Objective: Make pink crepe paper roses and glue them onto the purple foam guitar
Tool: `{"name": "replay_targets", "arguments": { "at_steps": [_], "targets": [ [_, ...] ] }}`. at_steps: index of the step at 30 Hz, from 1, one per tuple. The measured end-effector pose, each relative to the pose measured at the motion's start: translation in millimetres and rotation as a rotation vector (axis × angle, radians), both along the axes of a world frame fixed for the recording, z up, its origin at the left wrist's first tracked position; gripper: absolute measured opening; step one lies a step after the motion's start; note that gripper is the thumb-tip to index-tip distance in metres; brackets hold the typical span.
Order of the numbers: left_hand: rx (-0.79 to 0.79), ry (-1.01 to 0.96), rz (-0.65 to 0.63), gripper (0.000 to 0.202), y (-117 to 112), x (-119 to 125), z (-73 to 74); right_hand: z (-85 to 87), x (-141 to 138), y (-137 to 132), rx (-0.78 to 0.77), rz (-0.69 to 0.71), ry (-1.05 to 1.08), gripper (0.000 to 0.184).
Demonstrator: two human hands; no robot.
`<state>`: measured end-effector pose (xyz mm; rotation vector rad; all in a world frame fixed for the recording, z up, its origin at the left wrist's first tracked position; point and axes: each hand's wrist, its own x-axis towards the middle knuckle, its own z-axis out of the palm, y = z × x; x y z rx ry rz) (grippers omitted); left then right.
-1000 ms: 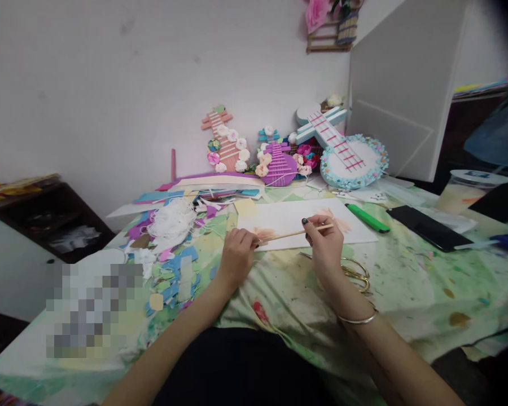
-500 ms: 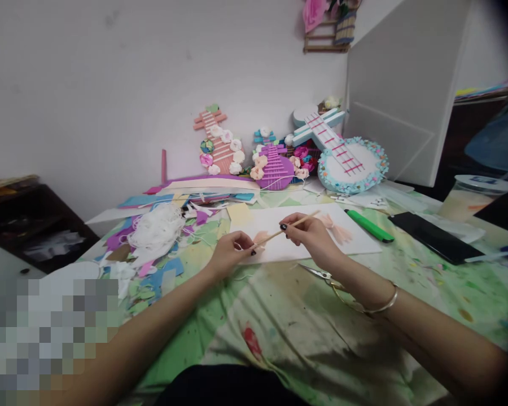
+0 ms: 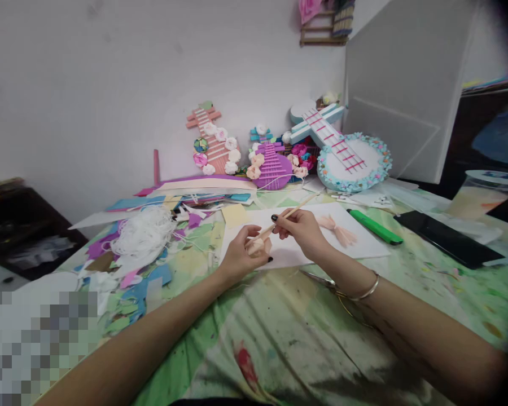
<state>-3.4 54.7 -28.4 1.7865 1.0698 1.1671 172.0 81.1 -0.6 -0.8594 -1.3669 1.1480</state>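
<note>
My right hand (image 3: 301,230) pinches a thin wooden stick (image 3: 298,209) that slants up to the right. My left hand (image 3: 242,255) is closed around a small peach paper piece (image 3: 257,246) at the stick's lower end. Both hands hover over a white sheet (image 3: 364,239) on the table. A second peach paper piece (image 3: 338,230) lies on that sheet just right of my right hand. A metal bangle sits on my right wrist.
Scissors (image 3: 322,278) lie under my right forearm. A green marker (image 3: 375,226) and a black phone (image 3: 446,238) lie to the right. Paper scraps and white string (image 3: 141,237) are piled at left. Guitar-shaped crafts (image 3: 342,152) lean on the back wall beside a white box (image 3: 406,90).
The view has shifted closer and lower. My left hand has closed on the peach piece and lifted it at the stick's end, and the stick has tilted steeper.
</note>
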Motion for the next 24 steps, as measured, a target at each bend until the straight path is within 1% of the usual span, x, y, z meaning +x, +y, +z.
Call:
{"name": "replay_targets", "arguments": {
  "at_steps": [2,4,7,10,14,16,19,21,23,24],
  "targets": [
    [0.013,0.023,0.035,0.044,-7,4,1.0,-0.7,0,-2,0.007,0.004,-0.003,0.032],
    [-0.027,0.001,0.022,0.036,-11,7,2.8,-1.5,0,-2,0.022,0.004,-0.026,0.033],
    [-0.128,-0.073,-0.017,0.035,-13,8,5.0,-2.2,1,-2,0.06,-0.021,-0.059,0.033],
    [-0.186,-0.139,-0.03,0.033,-11,7,4.8,-0.5,2,-2,0.078,-0.068,-0.051,0.033],
    [-0.248,-0.212,-0.015,0.038,-8,4,3.1,6.5,8,-1,0.083,-0.14,0.02,0.031],
    [-0.272,-0.235,-0.003,0.038,-7,3,2.9,11.5,13,-1,0.102,-0.192,0.108,0.029],
    [-0.283,-0.268,0.016,0.036,-7,2,2.9,18.9,25,-1,0.191,-0.248,0.278,0.025],
    [-0.297,-0.291,0.017,0.035,-6,2,2.4,22.0,32,0,0.266,-0.263,0.333,0.021],
    [-0.296,-0.301,0.013,0.034,-5,1,1.6,22.2,37,0,0.315,-0.274,0.31,0.018],
    [-0.289,-0.302,0.014,0.035,-5,1,1.2,20.9,39,0,0.326,-0.272,0.265,0.018]
  ]
}}
